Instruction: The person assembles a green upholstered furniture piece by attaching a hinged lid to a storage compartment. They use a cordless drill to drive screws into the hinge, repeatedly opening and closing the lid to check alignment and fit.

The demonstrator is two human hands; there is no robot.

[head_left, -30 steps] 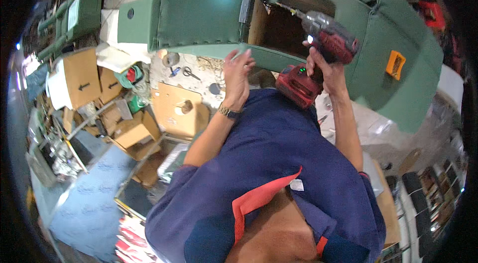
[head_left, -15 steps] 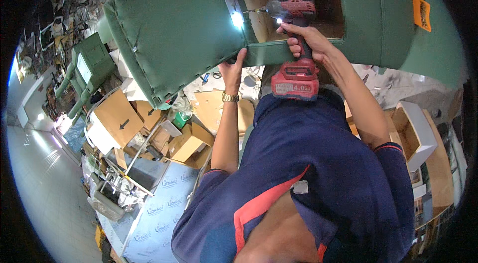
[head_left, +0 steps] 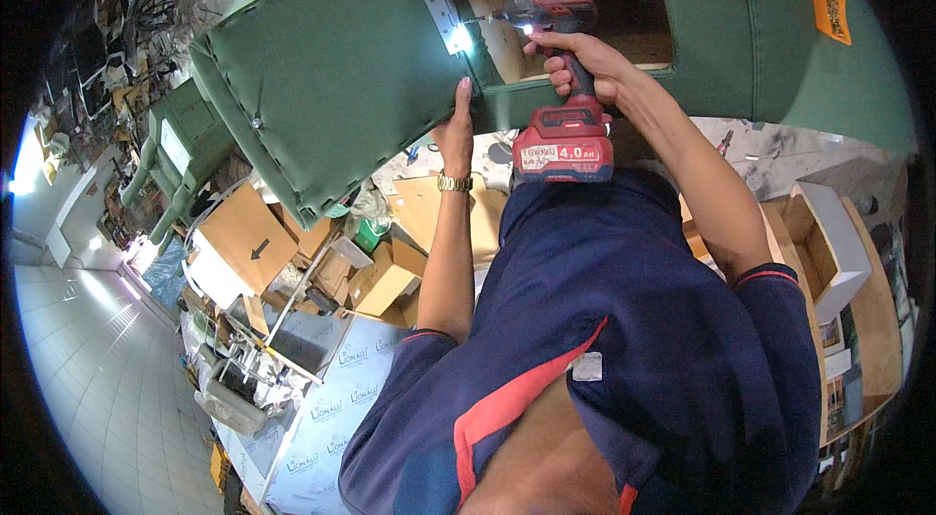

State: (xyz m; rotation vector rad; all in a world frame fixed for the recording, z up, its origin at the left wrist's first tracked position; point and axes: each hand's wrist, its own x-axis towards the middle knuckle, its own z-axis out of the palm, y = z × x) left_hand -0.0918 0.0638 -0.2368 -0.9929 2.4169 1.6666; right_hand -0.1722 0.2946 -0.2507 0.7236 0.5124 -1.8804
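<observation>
My right hand point(head_left: 597, 64) is wrapped round the grip of a red and black cordless impact driver point(head_left: 554, 4), its forefinger at the trigger. The driver's bit points left at a metal hinge plate point(head_left: 443, 19), and its lamp throws a bright spot there. That plate sits at the right edge of a green upholstered door panel point(head_left: 331, 86), which stands open beside a matching green cabinet body point(head_left: 710, 37). My left hand point(head_left: 455, 133) grips the panel's lower right corner, thumb on the face and fingers mostly hidden behind. Whether the bit touches a screw is too small to tell.
An opening with a bare wood edge point(head_left: 640, 64) lies behind the driver. An orange tag point(head_left: 829, 8) hangs on the cabinet at right. Below left are cardboard boxes point(head_left: 244, 240) and a film-covered sheet point(head_left: 336, 408). A white open box point(head_left: 829, 252) stands at right.
The driver and my right hand have shifted slightly left and up in the view. The panel has shifted slightly left too. Both hands keep their hold.
</observation>
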